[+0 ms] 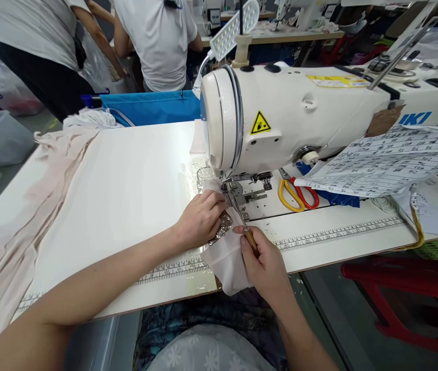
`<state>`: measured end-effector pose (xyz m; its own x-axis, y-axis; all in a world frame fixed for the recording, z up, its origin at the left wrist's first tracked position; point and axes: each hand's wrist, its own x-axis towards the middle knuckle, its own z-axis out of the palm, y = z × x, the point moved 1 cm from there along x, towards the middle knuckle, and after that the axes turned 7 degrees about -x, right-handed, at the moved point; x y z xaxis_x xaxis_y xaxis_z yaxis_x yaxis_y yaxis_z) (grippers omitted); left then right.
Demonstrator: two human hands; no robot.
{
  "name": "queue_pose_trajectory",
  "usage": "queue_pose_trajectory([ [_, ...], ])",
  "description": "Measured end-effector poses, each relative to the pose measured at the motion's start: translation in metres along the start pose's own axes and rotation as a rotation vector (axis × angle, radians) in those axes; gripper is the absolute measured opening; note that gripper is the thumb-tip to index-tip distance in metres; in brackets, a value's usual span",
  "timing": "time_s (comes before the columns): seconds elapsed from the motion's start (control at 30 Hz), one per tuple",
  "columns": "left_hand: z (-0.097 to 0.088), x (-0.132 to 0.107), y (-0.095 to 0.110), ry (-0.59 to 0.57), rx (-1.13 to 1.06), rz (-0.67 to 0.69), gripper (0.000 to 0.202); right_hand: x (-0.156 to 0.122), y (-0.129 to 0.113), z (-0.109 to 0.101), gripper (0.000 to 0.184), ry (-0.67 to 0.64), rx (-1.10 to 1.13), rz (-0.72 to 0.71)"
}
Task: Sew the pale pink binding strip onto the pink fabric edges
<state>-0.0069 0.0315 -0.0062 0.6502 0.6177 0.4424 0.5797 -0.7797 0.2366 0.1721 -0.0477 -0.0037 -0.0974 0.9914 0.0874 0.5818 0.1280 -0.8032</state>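
Observation:
A pale pink piece of fabric lies under the needle area of the white sewing machine and hangs over the table's front edge. My left hand presses and pinches this fabric just left of the presser foot, its fingers curled together. In my right hand is a wooden-handled awl; its metal shaft reaches up to the presser foot. The right fingers also touch the fabric. Between my hands a shiny metallic patch shows beside the fabric. The stitching point is partly hidden by my left fingers.
Scissors with yellow and red handles lie beneath the machine arm. A printed sheet hangs at right. More pink fabric drapes over the table's left side. A ruler tape runs along the front edge. Two people in white shirts are beyond.

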Motion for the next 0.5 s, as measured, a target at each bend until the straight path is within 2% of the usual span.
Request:
queue_pose_trajectory([
  [0.33, 0.0031, 0.0027, -0.0007, -0.048, 0.127, -0.051, 0.028, 0.0050, 0.0001, 0.0006, 0.030, 0.008, -0.040, 0.017],
  [0.5, 0.0047, 0.0060, -0.0008, -0.125, 0.124, -0.121, 0.032, 0.0036, -0.0022, -0.0002, 0.031, 0.021, -0.061, -0.019],
])
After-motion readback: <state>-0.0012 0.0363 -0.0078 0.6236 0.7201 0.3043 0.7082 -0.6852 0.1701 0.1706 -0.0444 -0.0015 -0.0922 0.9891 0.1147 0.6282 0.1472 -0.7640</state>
